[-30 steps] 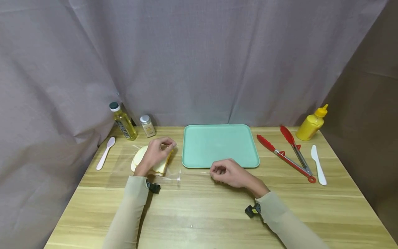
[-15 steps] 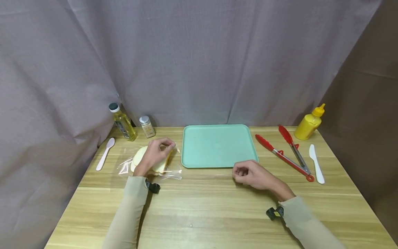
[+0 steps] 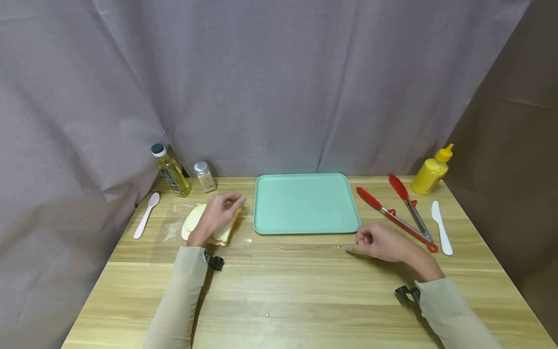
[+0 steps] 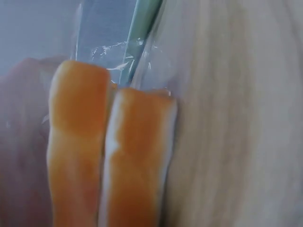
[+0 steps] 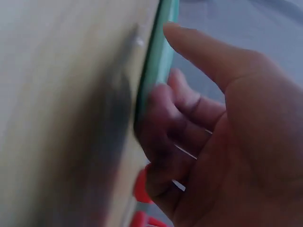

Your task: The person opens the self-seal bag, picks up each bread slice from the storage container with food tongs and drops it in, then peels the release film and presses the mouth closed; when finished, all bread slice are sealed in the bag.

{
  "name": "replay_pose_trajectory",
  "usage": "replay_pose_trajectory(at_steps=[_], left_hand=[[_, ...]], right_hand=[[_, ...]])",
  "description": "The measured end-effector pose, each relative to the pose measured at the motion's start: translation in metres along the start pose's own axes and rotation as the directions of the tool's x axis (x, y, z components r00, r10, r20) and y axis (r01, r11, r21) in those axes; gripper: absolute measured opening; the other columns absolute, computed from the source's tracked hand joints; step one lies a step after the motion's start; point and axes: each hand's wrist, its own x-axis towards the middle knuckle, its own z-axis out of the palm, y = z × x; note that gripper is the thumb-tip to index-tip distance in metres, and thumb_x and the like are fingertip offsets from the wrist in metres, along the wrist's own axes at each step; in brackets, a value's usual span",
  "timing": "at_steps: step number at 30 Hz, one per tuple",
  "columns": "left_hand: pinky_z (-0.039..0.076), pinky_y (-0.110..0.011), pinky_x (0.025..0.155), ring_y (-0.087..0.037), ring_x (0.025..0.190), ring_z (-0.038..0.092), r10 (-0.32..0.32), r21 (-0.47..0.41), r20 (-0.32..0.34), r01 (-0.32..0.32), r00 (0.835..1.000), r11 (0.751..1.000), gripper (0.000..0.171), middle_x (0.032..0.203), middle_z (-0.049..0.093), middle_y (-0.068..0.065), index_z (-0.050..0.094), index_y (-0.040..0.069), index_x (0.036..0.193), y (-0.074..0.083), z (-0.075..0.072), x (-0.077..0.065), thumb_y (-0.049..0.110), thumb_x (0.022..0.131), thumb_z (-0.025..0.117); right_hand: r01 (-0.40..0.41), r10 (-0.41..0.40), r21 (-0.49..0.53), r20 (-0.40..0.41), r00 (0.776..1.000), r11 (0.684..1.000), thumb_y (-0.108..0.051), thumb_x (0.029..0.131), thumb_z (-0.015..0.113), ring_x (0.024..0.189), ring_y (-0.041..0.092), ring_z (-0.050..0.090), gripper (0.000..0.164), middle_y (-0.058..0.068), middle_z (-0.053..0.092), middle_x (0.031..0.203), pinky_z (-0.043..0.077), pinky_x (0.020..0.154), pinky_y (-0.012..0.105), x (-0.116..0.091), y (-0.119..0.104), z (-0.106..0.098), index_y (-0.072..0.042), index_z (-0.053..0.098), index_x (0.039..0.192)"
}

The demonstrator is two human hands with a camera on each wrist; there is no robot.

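Two bread slices (image 3: 225, 232) lie in a clear plastic bag (image 3: 167, 232) at the left, with pale round slices (image 3: 193, 216) beside them. My left hand (image 3: 215, 215) is over the bread, thumb and index finger pinching the bag's edge. In the left wrist view the orange crusts (image 4: 137, 156) show through wrinkled film. A thin, thread-like strip (image 3: 301, 249) lies on the table in front of the tray, glinting at its right end. My right hand (image 3: 383, 242) is at that end; in the right wrist view its thumb stands apart from the loosely bent fingers, with nothing visible between them.
A green tray (image 3: 305, 203) lies at the back middle. Red tongs (image 3: 403, 220), a white knife (image 3: 442, 230) and a yellow squeeze bottle (image 3: 430, 173) are on the right. An oil bottle (image 3: 172, 174), a shaker jar (image 3: 205, 177) and a pink spoon (image 3: 146, 216) are on the left.
My right hand has moved right, away from the bag, drawing the thin strip along; its thumb and fingers have now parted. My left hand has stayed in place.
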Motion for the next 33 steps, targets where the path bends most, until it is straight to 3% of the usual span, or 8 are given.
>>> replay_pose_trajectory(at_steps=[3, 7, 12, 16, 19, 26, 29, 33], left_hand=[[0.062, -0.050, 0.105, -0.027, 0.113, 0.078, -0.007, -0.004, -0.021, 0.007, 1.000, 1.000, 0.043, 0.117, 0.082, -0.006, 0.079, 0.011, 0.119, 0.005, -0.003, 0.001, 0.045, 0.114, 0.054], [0.060, -0.052, 0.107, -0.030, 0.118, 0.076, 0.032, 0.006, -0.067, -0.032, 0.997, 0.999, 0.053, 0.119, 0.082, -0.009, 0.078, 0.009, 0.118, 0.012, -0.012, 0.004, 0.046, 0.118, 0.040], [0.058, -0.053, 0.108, -0.034, 0.115, 0.076, 0.081, 0.012, -0.079, -0.080, 0.994, 0.997, 0.043, 0.112, 0.082, -0.014, 0.078, 0.004, 0.119, 0.016, -0.024, 0.009, 0.032, 0.118, 0.045], [0.060, -0.052, 0.107, -0.034, 0.117, 0.075, 0.067, 0.045, 0.034, -0.069, 0.997, 0.997, 0.027, 0.119, 0.080, -0.014, 0.077, 0.003, 0.125, 0.012, -0.031, 0.014, 0.017, 0.113, 0.057], [0.060, -0.053, 0.104, -0.035, 0.117, 0.073, 0.037, 0.089, 0.149, -0.050, 0.988, 0.995, 0.025, 0.126, 0.079, -0.016, 0.076, 0.003, 0.126, 0.009, -0.036, 0.016, 0.011, 0.111, 0.058], [0.058, -0.052, 0.109, -0.029, 0.118, 0.073, -0.022, 0.154, 0.412, -0.046, 0.911, 0.987, 0.023, 0.123, 0.081, -0.009, 0.079, 0.009, 0.124, 0.015, -0.044, 0.023, 0.021, 0.109, 0.066], [0.059, -0.046, 0.100, -0.024, 0.107, 0.073, -0.005, 0.171, 0.443, -0.079, 0.897, 0.982, 0.019, 0.113, 0.083, -0.006, 0.081, 0.009, 0.115, 0.016, -0.043, 0.027, 0.020, 0.108, 0.067], [0.060, -0.041, 0.093, -0.020, 0.099, 0.073, 0.020, 0.175, 0.414, -0.101, 0.910, 0.979, 0.016, 0.106, 0.083, -0.006, 0.082, 0.008, 0.107, 0.019, -0.046, 0.030, 0.017, 0.106, 0.069]], right_hand=[[0.006, -0.006, -0.015, -0.041, 0.999, 1.000, -0.038, 0.096, 0.085, 0.060, 0.004, 0.044, 0.037, -0.010, 0.046, 0.067, 0.036, 0.055, 0.021, 0.000, -0.008, -0.006, -0.018, 0.058, 0.084], [0.084, -0.080, 0.058, -0.064, 0.995, 0.995, -0.019, 0.101, 0.078, 0.062, 0.005, 0.050, 0.014, -0.008, 0.054, 0.072, 0.044, 0.058, 0.023, 0.007, -0.024, -0.004, -0.015, 0.064, 0.101], [0.198, -0.215, 0.247, 0.045, 0.976, 0.949, -0.022, 0.109, 0.068, 0.070, 0.011, 0.063, 0.012, 0.000, 0.070, 0.082, 0.057, 0.065, 0.027, 0.030, -0.053, 0.020, -0.012, 0.073, 0.113], [0.197, -0.301, 0.429, 0.190, 0.934, 0.882, -0.025, 0.112, 0.063, 0.077, 0.027, 0.071, 0.024, 0.014, 0.076, 0.089, 0.063, 0.069, 0.036, 0.053, -0.081, 0.046, -0.006, 0.074, 0.121], [0.177, -0.331, 0.481, 0.256, 0.908, 0.858, -0.024, 0.112, 0.063, 0.080, 0.031, 0.075, 0.026, 0.015, 0.079, 0.092, 0.064, 0.068, 0.036, 0.069, -0.104, 0.068, -0.004, 0.074, 0.125], [0.165, -0.346, 0.473, 0.327, 0.879, 0.866, -0.020, 0.110, 0.065, 0.079, 0.018, 0.078, 0.026, 0.006, 0.081, 0.090, 0.061, 0.067, 0.022, 0.089, -0.150, 0.113, -0.003, 0.075, 0.128], [0.164, -0.344, 0.469, 0.329, 0.880, 0.868, -0.019, 0.110, 0.065, 0.075, 0.017, 0.078, 0.027, 0.005, 0.080, 0.086, 0.060, 0.066, 0.020, 0.092, -0.165, 0.124, -0.002, 0.075, 0.127], [0.182, -0.350, 0.465, 0.305, 0.885, 0.866, -0.022, 0.110, 0.064, 0.072, 0.015, 0.077, 0.027, 0.004, 0.079, 0.083, 0.061, 0.064, 0.021, 0.095, -0.178, 0.133, -0.002, 0.076, 0.124]])
